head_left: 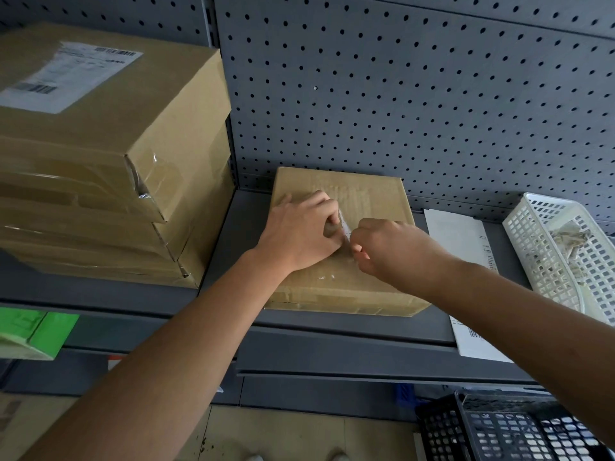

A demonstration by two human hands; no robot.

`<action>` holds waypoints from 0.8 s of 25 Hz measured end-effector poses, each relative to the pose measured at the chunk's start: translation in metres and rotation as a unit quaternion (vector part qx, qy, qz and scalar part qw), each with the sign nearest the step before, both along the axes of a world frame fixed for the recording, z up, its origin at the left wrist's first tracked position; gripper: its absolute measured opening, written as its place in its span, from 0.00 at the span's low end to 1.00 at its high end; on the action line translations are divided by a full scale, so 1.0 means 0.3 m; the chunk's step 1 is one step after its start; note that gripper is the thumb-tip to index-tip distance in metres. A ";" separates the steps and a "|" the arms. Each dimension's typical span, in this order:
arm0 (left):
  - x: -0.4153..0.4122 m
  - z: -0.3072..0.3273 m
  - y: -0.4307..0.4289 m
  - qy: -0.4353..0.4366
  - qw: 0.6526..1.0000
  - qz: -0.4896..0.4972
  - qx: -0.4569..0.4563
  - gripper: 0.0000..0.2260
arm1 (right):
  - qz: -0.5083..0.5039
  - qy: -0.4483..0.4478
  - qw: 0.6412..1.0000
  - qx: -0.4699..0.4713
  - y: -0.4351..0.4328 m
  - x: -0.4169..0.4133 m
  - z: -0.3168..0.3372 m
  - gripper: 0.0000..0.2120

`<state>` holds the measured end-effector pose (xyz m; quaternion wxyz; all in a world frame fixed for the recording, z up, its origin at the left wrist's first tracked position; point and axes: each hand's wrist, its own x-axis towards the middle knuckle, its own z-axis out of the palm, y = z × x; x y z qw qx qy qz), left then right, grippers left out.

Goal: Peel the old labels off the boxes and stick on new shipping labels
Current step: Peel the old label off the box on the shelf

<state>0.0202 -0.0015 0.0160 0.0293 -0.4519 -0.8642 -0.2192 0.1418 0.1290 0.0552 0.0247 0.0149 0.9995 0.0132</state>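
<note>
- Head view: I've got one box (362,194) lying flat on the grey shelf (233,221), centre of frame, back edge close to the pegboard (416,94).
- Both hands are on top of the box, meeting near its middle.
- A crumpled white label (345,225) stands up off the box top between the two hands.
- Right hand (389,249): fingers curled tight, thumb and forefinger nipping the label's lower end.
- Left hand (298,229): fingers curled, knuckles up, heel resting on the box and fingertips against the label's upper part; I can't tell if it actually grips the label or just holds the box down.
- White residue specks (327,277) show on the box top, nearer the front edge.
- Upper left of frame: stack (100,181) of taped boxes on the same shelf, well apart from the hands, with a printed sticker (66,76) flat on the top one.
- Right of the box: white sheet (462,241) lying flat on the shelf, partly under my right forearm.
- Far right: white basket (532,234) with crumpled scraps (565,241) inside.
- Lower right: black crate (499,430).
- Lower left: green carton (40,334) on the shelf below.
</note>
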 end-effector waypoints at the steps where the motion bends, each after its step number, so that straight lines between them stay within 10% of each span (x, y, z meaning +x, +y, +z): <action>1: 0.001 0.002 -0.001 0.001 1.000 0.000 0.000 0.09 | 0.001 0.001 1.000 0.011 -0.007 -0.004 0.000 0.08; 20: 0.004 0.012 -0.001 0.005 1.000 0.004 -0.012 0.09 | 0.001 0.034 0.987 -0.160 0.098 -0.016 -0.047 0.07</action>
